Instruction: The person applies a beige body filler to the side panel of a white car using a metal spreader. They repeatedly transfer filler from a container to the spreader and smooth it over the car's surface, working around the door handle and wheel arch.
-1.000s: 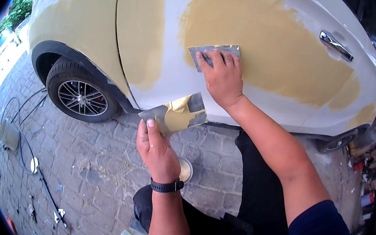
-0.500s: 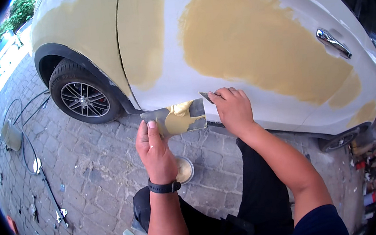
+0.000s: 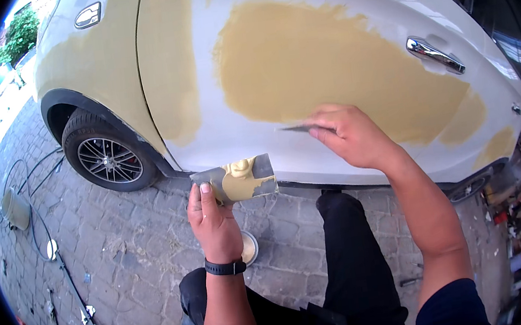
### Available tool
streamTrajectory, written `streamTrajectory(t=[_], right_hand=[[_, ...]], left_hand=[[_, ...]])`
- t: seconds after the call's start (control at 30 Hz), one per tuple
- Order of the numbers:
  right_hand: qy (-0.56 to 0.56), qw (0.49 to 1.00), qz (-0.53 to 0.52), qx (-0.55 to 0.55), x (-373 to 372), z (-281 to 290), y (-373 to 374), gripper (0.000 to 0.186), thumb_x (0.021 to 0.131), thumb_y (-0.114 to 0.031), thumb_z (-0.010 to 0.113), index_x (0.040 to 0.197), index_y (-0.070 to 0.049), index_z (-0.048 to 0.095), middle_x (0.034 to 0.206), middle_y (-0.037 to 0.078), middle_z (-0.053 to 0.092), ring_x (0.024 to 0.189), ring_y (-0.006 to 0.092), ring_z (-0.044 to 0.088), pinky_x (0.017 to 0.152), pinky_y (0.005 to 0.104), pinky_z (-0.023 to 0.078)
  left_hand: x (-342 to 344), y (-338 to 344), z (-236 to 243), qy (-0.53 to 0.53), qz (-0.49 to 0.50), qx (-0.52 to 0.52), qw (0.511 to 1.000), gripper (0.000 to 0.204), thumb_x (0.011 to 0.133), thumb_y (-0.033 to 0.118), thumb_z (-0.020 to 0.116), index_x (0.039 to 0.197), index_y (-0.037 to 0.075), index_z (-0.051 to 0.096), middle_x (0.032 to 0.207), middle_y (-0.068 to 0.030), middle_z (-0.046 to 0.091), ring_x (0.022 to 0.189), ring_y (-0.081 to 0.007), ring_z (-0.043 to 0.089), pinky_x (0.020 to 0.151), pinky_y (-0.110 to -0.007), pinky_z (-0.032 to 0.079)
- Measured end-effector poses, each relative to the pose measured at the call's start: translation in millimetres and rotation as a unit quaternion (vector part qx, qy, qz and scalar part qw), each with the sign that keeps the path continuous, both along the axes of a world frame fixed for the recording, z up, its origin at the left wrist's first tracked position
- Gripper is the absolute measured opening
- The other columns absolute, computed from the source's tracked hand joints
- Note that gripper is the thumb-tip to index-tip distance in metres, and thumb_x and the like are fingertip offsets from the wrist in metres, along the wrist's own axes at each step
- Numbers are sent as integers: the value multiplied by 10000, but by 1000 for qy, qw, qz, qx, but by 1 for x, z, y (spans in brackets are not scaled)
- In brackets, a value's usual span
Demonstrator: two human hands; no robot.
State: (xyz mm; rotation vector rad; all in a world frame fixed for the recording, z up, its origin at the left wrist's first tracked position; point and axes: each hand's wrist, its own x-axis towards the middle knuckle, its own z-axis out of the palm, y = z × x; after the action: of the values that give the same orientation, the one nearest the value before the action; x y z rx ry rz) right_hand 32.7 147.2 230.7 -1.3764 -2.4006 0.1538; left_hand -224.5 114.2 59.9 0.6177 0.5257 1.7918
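My left hand [image 3: 213, 222] is closed on the left end of a flat grey plate [image 3: 263, 166], thumb on top. A thick blob of yellowish body filler [image 3: 240, 168] and a smoother smear of it lie on that plate. In my right hand [image 3: 355, 134] is a thin dark putty knife [image 3: 300, 128], held nearly edge-on to the view, its tip pointing left. The knife is in front of the white car door [image 3: 220, 143], just below a large tan filler patch [image 3: 300, 61]; whether it touches the door I cannot tell.
A round tub [image 3: 249, 247] of filler stands on the paving behind my left wrist. The front wheel [image 3: 110, 159] is at the left, with a bucket [image 3: 16, 209] and a black hose [image 3: 36, 217] beyond it. Assorted clutter [image 3: 520, 255] lies at the far right. A chrome door handle [image 3: 434, 55] sticks out.
My right hand has moved away from the plate, to the right and up toward the door, with the putty knife. The view has shifted; my left hand still holds the loaded plate.
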Motion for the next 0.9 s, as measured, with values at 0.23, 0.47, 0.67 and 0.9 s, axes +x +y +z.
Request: streamTrajectory(t=[0.23,0.47,0.67,0.9], right_hand=[[-109,785,-154,590,33,75,93,342,916,-48,710,1236,-130,799,1146,37,710,1043,308,684,873,462,536],[-95,812,-147,557,0,8,112,338,921,-83,721,1244,-155,794,1192,18,697,1120,278,667,977,443,512],[-122,842,-121,511,-20,-71,98,337,945,-102,677,1264,-149,775,1219,24,700,1180,261,664,1010,441,501],[-191,872,-64,446,-2,-143,81,358,941,-114,656,1286,-131,750,1276,31,703,1235,260,655,1101,449,469]], left_hand=[[-10,0,-2,0,16,14,1000,242,1158,210,537,1274,22,638,1233,-65,729,1112,-173,705,952,-369,587],[-4,-4,6,13,33,-9,999,273,1164,242,527,1251,3,628,1193,-67,707,1086,-152,682,918,-330,580],[-8,-4,2,18,34,-27,999,286,1162,259,543,1240,-5,618,1168,-61,689,1066,-141,667,911,-318,578],[-9,-4,0,17,45,-33,998,292,1163,263,542,1245,-9,610,1171,-60,689,1058,-133,661,902,-315,571]])
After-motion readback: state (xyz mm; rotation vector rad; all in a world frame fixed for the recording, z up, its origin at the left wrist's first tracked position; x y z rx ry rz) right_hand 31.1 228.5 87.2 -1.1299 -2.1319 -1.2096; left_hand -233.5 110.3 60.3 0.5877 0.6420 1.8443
